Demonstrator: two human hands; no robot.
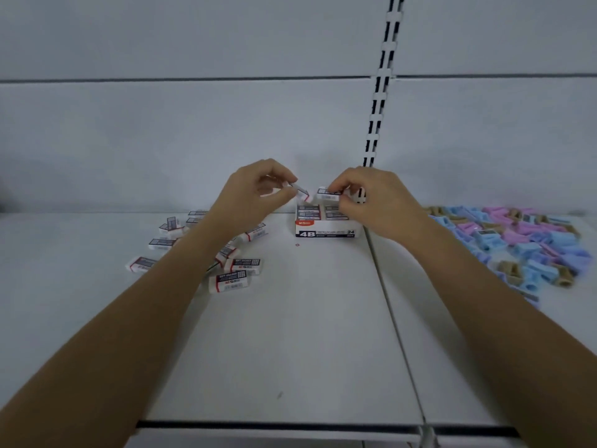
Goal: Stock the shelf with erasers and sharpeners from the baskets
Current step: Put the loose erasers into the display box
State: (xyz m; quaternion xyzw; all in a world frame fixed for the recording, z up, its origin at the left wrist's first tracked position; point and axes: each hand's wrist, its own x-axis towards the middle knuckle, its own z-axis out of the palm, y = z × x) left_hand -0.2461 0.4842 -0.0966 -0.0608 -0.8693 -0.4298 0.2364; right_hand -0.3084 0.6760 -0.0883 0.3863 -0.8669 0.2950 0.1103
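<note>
A white eraser with a dark printed sleeve, pinched in the left hand, hangs just above the 4B box at frame centre; the right hand pinches a second eraser beside it. Loose erasers lie centre-left, pastel sharpeners right.

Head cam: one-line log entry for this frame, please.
left hand: pinches tilted eraser | right hand: pinches level eraser at 4B box | loose erasers: left of box | sharpeners: heaped right
</note>
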